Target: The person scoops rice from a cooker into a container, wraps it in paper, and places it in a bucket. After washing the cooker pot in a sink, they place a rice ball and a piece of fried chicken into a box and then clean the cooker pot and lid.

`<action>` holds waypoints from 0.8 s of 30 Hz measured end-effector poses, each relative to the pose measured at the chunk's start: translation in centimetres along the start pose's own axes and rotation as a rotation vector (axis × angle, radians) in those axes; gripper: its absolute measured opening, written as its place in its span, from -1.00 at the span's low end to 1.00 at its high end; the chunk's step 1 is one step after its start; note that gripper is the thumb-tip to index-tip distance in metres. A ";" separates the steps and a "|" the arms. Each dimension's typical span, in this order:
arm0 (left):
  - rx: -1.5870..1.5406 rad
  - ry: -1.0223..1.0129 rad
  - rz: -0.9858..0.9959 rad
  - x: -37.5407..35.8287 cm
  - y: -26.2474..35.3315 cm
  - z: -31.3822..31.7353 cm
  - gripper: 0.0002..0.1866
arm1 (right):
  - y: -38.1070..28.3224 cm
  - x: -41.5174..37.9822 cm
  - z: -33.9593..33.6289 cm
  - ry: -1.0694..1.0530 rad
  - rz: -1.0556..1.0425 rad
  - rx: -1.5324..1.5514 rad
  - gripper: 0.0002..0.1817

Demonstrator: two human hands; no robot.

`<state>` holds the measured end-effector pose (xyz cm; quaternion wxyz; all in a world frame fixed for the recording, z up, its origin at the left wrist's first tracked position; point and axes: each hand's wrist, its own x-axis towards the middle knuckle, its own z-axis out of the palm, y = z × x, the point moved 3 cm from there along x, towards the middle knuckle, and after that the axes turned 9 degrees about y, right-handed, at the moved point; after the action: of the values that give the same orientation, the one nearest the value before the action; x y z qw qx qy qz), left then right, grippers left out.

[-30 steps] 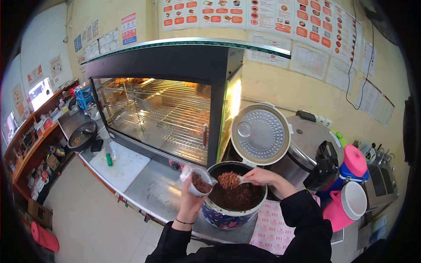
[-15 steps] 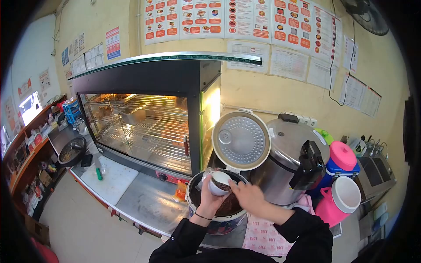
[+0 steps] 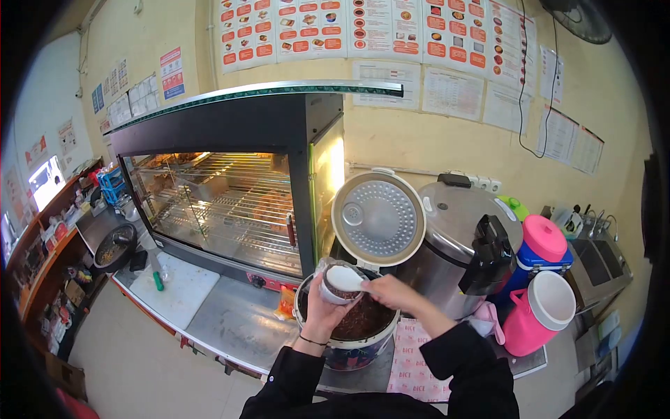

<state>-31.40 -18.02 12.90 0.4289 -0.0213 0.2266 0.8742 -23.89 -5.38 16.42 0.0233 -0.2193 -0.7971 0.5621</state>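
Note:
My left hand (image 3: 326, 312) is wrapped round a small white bowl (image 3: 336, 296) above the open rice cooker (image 3: 354, 357). Dark, grainy food, possibly rice, shows in the bowl and in the cooker pot. The fingers of my right hand (image 3: 392, 292) are closed on the handle of a white rice paddle (image 3: 344, 278), whose broad end lies over the bowl's mouth. Clear plastic shows at the bowl's upper left edge. The cooker's round lid (image 3: 379, 218) stands raised behind the pot.
A lit glass food warmer (image 3: 216, 202) stands left of the cooker, behind a white cutting board (image 3: 174, 290) with a green-handled knife (image 3: 158, 279). At right are a large steel cooker (image 3: 453, 244), a pink jug (image 3: 527, 325) and pink patterned paper (image 3: 417, 363).
The bowl has tilted and moved slightly left and down in my left hand. My right hand has drawn back a little, and the paddle's handle now shows. The camera view has shifted slightly.

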 end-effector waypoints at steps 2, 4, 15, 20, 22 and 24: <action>-0.020 -0.031 -0.007 0.0 0.2 0.2 -0.47 | -1.0 0.3 -1.8 -0.071 0.090 0.205 -0.51; -0.020 -0.027 -0.005 -0.5 0.4 0.4 -0.47 | -0.4 1.4 -1.4 -0.017 -0.034 0.015 -0.50; -0.013 -0.056 -0.061 -0.6 1.9 0.0 -0.49 | -1.8 2.2 1.0 0.140 -0.462 -0.439 -0.48; -0.039 -0.093 0.008 0.3 3.7 -0.5 -0.50 | -3.7 0.0 -0.9 0.146 -0.373 -0.465 -0.54; -0.073 -0.067 -0.026 -0.2 3.2 -0.2 -0.49 | -3.2 -0.5 0.6 0.174 -0.433 -0.560 -0.55; -0.028 -0.033 -0.051 -1.2 2.4 0.8 -0.48 | -3.4 0.2 1.7 0.196 -0.467 -0.541 -0.56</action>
<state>-32.33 -19.79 14.81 0.4542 -0.0187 0.2067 0.8664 -25.63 -7.68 18.81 0.1684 -0.0824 -0.9394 0.2870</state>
